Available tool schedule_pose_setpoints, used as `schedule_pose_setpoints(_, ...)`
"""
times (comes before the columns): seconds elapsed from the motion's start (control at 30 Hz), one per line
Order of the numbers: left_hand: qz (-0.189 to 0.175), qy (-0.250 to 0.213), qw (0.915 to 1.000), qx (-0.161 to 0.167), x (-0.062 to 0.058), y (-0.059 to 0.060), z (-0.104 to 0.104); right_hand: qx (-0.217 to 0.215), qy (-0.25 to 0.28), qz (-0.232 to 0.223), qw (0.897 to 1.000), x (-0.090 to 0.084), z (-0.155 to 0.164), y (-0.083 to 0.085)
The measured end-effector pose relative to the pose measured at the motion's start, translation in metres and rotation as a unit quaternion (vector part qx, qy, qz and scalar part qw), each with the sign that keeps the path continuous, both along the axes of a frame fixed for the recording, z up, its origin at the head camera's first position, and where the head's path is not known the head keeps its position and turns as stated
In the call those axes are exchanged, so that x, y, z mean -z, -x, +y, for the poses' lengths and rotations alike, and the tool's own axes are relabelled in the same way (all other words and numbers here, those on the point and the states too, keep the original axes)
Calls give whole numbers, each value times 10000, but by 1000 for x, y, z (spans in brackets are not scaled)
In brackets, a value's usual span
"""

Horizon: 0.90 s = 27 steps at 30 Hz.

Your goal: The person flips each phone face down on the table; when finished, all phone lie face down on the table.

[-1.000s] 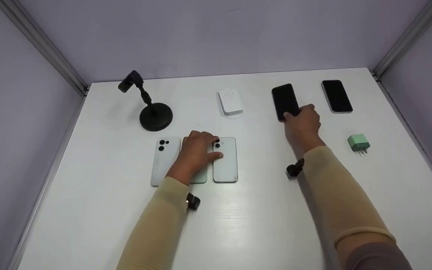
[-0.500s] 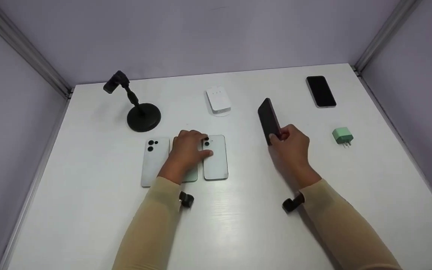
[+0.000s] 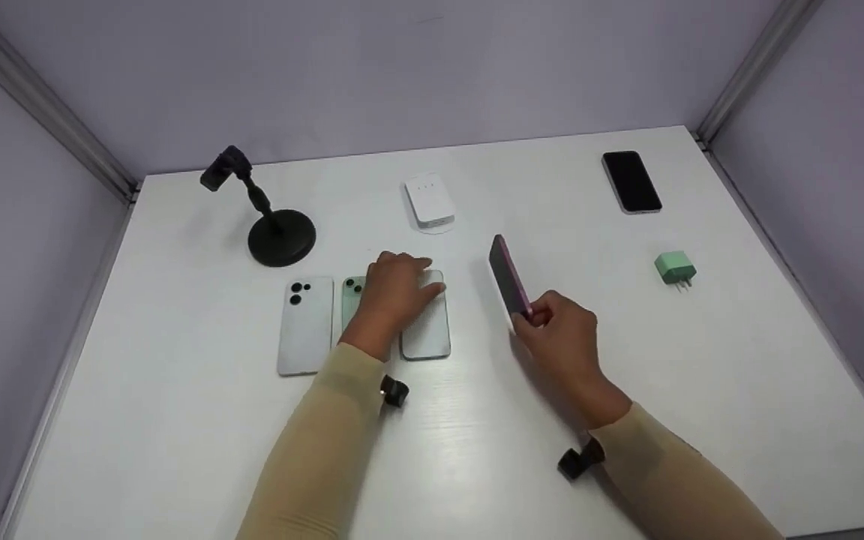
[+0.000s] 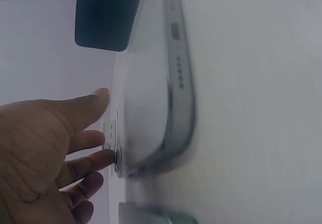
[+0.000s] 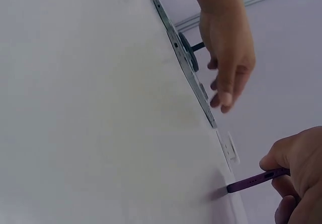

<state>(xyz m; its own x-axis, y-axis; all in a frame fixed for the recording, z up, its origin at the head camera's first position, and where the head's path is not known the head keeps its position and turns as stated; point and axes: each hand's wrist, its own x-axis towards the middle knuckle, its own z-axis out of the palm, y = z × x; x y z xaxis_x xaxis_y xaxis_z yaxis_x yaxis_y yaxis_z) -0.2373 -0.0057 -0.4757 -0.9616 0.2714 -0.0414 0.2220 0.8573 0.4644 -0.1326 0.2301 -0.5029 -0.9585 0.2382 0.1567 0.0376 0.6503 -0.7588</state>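
Both forearms in tan sleeves, reaching forward over the white table [image 3: 177,420].

Left hand [image 3: 394,292] stretched out low, palm down, fingers nearly straight and slack, laid flat across the upper part of the pale phone [image 3: 427,330] at the right end of a row of three. No grasp: grip open, fingertips merely resting on the phone's back, thumb spread to the side in the left wrist view. Same phone seen edge-on from the left wrist [image 4: 171,98], flat on the table, silver frame with small holes along the end.

Right hand [image 3: 561,341] raised a little above the table, wrist bent inward, fingers curled. Grip closed around the lower end of the dark phone [image 3: 508,274], pinched between thumb and fingers. Phone held tilted on edge, upper end pointing away, purple rim showing along the side, dark face turned left. From the right wrist, only the thin purple edge [image 5: 256,179] visible, lower tip close to the table surface; touching or not, cannot tell. Position: between the row of three and the green charger [image 3: 675,268], just right of the left hand's phone.

Elsewhere in the row: green phone [image 3: 353,296] partly under the left wrist, white phone [image 3: 304,325] at the left end.
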Motion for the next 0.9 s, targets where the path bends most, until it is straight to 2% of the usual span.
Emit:
schedule_pose_setpoints(0.07, -194, -597, 9979, 147, -3, 3, 11, -41, -1, -13, 10000, 0, -7, -5)
schedule_pose_setpoints(0.17, -502, -1506, 9868, 325, -4, 10, 24, -100, 26, 85, 9999, 0, -19, -11)
schedule_pose_setpoints(0.27, -691, -2015, 9768, 207, -2, 14, 28, -232, 50, 178, 9996, 3, -30, -15)
schedule_pose_setpoints(0.4, -728, -2072, 9756, -5, 0, 13, 23, -445, 69, 296, 9985, 6, -39, -18)
schedule_pose_setpoints(0.53, -716, -2031, 9765, 91, 1, 12, 17, -609, 144, 295, 9976, 7, -41, -21)
schedule_pose_setpoints(0.73, -882, -2019, 9751, 265, -4, 12, 10, -891, 242, -398, 9949, 8, -39, -26)
schedule_pose_setpoints(0.9, -953, -1914, 9758, 458, -8, 13, 4, -1029, 66, -865, 9909, 4, -39, -25)
